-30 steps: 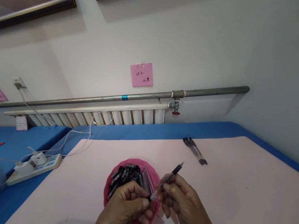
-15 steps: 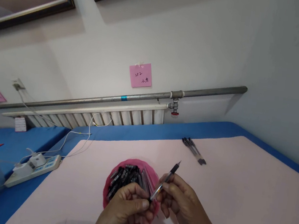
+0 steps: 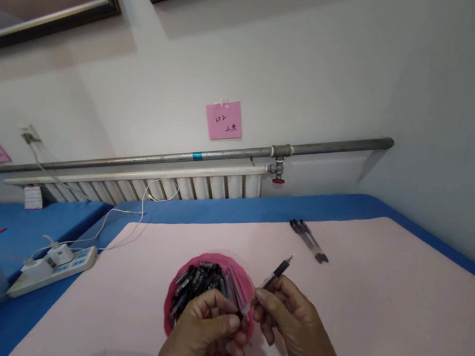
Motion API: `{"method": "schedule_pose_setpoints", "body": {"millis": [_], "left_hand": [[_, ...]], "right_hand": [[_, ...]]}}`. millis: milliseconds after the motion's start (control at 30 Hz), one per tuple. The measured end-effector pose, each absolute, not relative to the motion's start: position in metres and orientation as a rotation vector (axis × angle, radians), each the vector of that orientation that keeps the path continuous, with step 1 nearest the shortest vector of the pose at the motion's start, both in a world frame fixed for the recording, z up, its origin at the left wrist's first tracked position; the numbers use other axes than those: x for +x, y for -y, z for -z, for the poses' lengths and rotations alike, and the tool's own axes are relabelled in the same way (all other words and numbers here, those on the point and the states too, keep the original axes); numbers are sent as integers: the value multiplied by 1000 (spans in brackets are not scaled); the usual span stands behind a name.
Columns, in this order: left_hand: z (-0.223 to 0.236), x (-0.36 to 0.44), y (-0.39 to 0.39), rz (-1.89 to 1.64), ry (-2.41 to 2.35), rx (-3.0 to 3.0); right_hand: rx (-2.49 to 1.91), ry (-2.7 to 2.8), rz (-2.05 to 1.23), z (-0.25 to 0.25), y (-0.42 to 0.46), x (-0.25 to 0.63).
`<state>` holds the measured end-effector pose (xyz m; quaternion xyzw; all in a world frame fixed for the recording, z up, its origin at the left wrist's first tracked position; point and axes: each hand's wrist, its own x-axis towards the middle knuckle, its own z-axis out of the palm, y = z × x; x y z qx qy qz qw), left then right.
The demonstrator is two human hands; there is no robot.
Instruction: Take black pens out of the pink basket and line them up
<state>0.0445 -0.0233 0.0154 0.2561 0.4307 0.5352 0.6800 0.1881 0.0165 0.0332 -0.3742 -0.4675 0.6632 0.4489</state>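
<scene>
Between my two hands is a pen point(image 3: 270, 280) with a clear barrel and a black grip, tilted with its tip up and to the right. My left hand point(image 3: 206, 328) pinches the black lower end of it between thumb and fingers. Farther up, my right hand point(image 3: 289, 319) is closed around the barrel. Under and behind my hands stands a pink basket point(image 3: 169, 303) holding several black pen parts point(image 3: 192, 289) and clear tubes point(image 3: 230, 285). My left hand hides part of the basket and its contents.
Several assembled-looking pens point(image 3: 308, 241) lie together on the pink sheet point(image 3: 377, 313), right of the basket. A white power strip point(image 3: 72, 264) with plugs and cables sits on the blue surface at left. Behind run a radiator point(image 3: 201, 188) and a pipe point(image 3: 342, 145).
The pen has shifted slightly up and to the right, and my right hand's fingers sit closer around its barrel. My left hand has moved a little to the right.
</scene>
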Motion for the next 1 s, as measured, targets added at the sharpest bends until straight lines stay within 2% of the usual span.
{"method": "schedule_pose_setpoints", "body": {"millis": [167, 1000], "left_hand": [[-16, 45, 23, -1188, -976, 567], [-14, 44, 23, -1177, -1003, 589]], "right_hand": [[-864, 1144, -1742, -33, -17, 188], [-943, 1325, -1725, -33, -21, 192]]}}
